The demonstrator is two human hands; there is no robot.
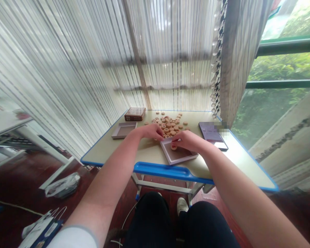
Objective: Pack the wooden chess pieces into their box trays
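A shallow, pale-walled open box [179, 160] lies tilted to my view near the table's front edge. At its far left corner my left hand [153, 131] is closed, fingertips pinching the rim. My right hand [187, 140] reaches over the box with thumb and fingers closed on a round wooden Chinese chess piece [173, 147], held just inside the left wall. Beyond both hands spreads a loose heap of wooden Chinese chess pieces [169, 125], some with characters facing up. Part of the box's inside is hidden by my right hand.
Another shallow open box [124, 130] sits on the table's left, with a brown book-like box [135, 113] behind it. A dark flat case [213, 134] lies at right. The table [100, 151] has a raised blue edge; a striped curtain [165, 69] hangs behind.
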